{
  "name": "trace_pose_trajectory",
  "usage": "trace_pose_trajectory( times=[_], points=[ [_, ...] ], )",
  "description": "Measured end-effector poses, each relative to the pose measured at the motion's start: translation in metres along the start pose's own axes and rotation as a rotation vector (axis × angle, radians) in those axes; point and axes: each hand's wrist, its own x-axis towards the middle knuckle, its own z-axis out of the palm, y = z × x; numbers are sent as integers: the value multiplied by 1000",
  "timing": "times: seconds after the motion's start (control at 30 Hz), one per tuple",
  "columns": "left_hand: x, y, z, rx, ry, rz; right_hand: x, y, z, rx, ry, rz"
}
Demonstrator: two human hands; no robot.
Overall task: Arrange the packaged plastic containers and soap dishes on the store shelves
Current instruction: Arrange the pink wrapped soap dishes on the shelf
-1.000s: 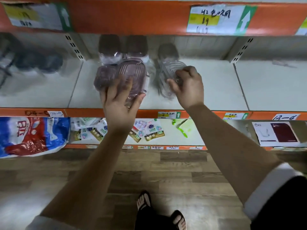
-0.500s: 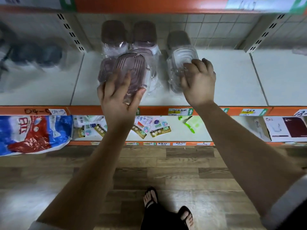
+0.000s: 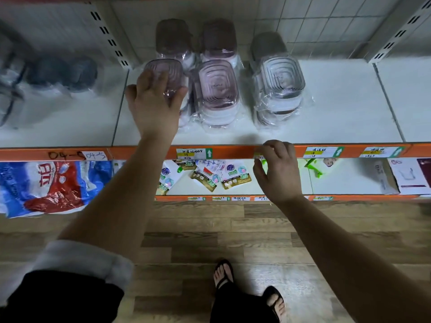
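Pink-tinted plastic up front: L hand (image 3: 154, 106) is on the pink pack (image 3: 164, 73), fingers draped over its top, thumb hooked round its right side. That's a grip, w/ the pack sitting at the left front of the white shelf (image 3: 338, 108). Just beside it on the right stands a pink stack (image 3: 218, 89) in clear wrap, upright; touching the pack or only close, can't tell. Then a gap, then a clear stack (image 3: 281, 82), also wrapped. Behind them, 3 dark-lidded tubs (image 3: 219, 38) by the tiled back wall. R hand (image 3: 277, 169) hangs lower, in front of the orange rail (image 3: 233, 151), fingers loosely curled, nothing in it. Fingertips are at rail level, contact unclear. Below: sachets (image 3: 210, 177) scattered on the lower shelf, blue-red bag (image 3: 46, 185) far left.
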Motion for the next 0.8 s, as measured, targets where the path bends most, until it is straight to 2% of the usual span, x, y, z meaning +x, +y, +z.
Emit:
trace_pose_trajectory(
  times=[0.13,0.2,0.3,0.47,0.7,0.8],
  points=[
    [9,-1,15,134,-211,34,-5,4,0,4,-25,30],
    [-3,-1,19,126,-249,20,-8,4,-4,21,-14,31],
    [-23,4,13,92,-203,35,-11,2,-14,32,-5,23],
    [-71,35,-19,4,-114,173,-14,-7,-54,43,-14,45],
    [-124,86,-92,-3,-21,212,-27,-29,-137,151,45,65],
    [-133,104,-130,-15,63,223,-27,-42,-177,175,92,-2]
  ],
)
